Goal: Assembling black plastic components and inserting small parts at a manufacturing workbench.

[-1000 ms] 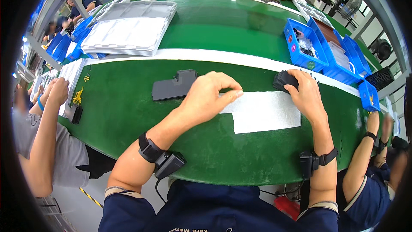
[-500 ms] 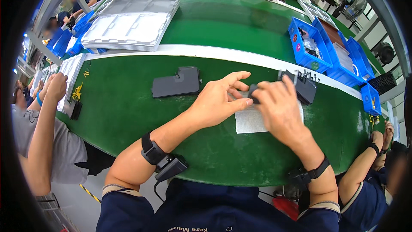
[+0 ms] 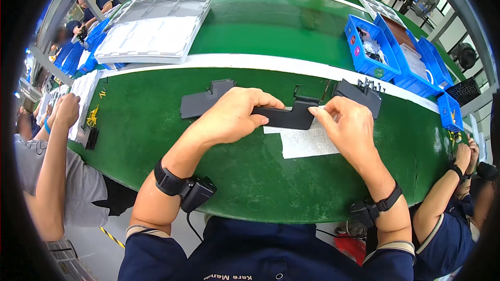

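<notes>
A thin black plastic panel [image 3: 285,118] with a raised, notched right part is held up between my hands, above a white cloth [image 3: 307,144]. My left hand [image 3: 234,116] grips its left end, thumb in front and fingers behind. At the panel's right end my right hand [image 3: 350,125] is closed, thumb and fingertips pinching near the edge. A thin dark prong rises behind that end. Left of my left hand lies a flat dark grey panel [image 3: 200,104]. Just beyond my right hand sits a stack of similar dark parts [image 3: 359,96] with small upright prongs.
Stacked white trays [image 3: 151,34] stand at the far left, and blue bins [image 3: 372,54] at the far right. A small blue box [image 3: 449,112] is near the right edge. Yellow pieces [image 3: 92,116] lie at the left. Co-workers sit on both sides and opposite.
My hands have moved apart, the left one shifting left. The black panel, mostly hidden by my hands before, now shows stretched between them. The view has shifted slightly.
</notes>
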Tool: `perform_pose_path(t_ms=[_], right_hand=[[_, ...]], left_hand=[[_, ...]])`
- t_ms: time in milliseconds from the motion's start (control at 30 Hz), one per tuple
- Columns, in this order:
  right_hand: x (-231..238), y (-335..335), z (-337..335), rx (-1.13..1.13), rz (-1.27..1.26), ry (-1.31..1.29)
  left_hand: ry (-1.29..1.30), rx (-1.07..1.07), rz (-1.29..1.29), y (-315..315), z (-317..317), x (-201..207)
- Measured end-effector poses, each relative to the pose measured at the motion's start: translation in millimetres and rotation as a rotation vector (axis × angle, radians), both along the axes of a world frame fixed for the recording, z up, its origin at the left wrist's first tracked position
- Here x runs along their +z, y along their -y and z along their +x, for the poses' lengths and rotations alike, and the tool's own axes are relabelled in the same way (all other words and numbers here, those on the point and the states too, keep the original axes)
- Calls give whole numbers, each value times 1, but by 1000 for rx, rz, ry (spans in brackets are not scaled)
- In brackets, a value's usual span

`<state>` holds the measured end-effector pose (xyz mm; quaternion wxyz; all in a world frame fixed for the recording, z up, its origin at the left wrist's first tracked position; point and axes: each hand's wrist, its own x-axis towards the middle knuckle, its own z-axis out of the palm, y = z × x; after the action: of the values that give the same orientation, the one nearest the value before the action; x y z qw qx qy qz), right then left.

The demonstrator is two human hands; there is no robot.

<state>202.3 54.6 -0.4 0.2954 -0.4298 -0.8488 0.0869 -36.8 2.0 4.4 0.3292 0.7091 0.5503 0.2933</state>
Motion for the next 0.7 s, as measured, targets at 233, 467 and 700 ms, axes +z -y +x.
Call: perform_pose_path(t_ms=[233, 467, 700], right_hand=[[-7, -1, -2, 181, -573, -516], [-5, 2, -2, 275, -370, -451], [-2, -3, 0, 387, 103, -189]], left_hand=[[184, 69, -57, 0, 15, -1], [286, 155, -71, 0, 37, 0], [296, 184, 32, -2, 39, -13]])
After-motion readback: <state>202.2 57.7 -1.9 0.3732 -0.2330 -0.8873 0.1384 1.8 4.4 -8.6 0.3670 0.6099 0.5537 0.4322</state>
